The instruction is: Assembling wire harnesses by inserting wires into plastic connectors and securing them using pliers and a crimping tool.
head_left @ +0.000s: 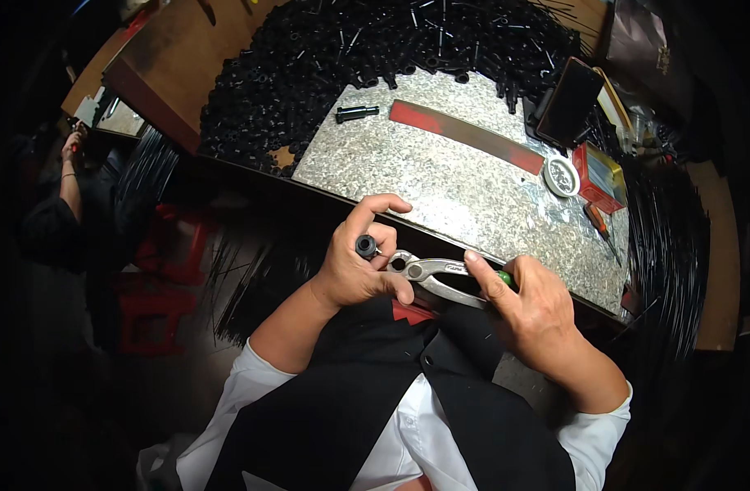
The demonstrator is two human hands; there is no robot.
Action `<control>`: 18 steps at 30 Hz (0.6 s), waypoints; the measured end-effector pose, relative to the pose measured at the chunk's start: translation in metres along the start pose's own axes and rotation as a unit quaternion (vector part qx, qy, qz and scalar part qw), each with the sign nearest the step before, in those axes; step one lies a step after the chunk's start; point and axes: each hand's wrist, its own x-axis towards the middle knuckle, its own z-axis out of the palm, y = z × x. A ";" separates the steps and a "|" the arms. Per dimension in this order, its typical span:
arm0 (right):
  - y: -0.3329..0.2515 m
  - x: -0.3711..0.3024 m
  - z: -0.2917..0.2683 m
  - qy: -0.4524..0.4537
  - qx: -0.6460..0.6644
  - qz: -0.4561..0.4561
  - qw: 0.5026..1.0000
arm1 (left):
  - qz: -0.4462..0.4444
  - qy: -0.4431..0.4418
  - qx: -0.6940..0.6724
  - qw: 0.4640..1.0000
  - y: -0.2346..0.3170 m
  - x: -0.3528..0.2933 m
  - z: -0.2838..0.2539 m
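Observation:
My left hand (342, 274) is wrapped round a black tubular part (365, 247), whose round hollow end points up at me. The forefinger and thumb of that hand reach out past it. In my right hand (535, 307) is a pair of metal pliers (440, 270) with green on the handle. The pliers' jaws are close to the fingers of my left hand; whether they grip anything there I cannot tell. Both hands are in front of the near edge of a speckled stone slab (367, 168). On the slab lies a similar black tubular part (357, 114).
Black parts are heaped (285, 90) behind the slab. On it are a worn red strip (465, 137), white dish (562, 177), red box (598, 184), phone (570, 100) and screwdriver (601, 229). Black rods (674, 262) stand at right. A person (60, 196) and red stools (158, 307) are at left.

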 end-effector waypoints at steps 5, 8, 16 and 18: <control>-0.007 -0.002 -0.010 -0.044 0.007 0.020 0.999 | 0.021 -0.034 0.037 0.999 0.005 -0.001 0.007; -0.007 -0.002 -0.005 -0.034 0.033 0.024 0.999 | 0.031 -0.037 0.056 0.997 0.005 0.001 0.009; 0.011 0.000 -0.003 -0.148 0.291 0.076 0.942 | 0.028 -0.024 0.012 0.999 0.017 0.001 0.013; 0.027 -0.010 0.006 -0.115 0.263 0.104 0.952 | 0.172 0.026 0.119 0.978 0.002 0.015 0.010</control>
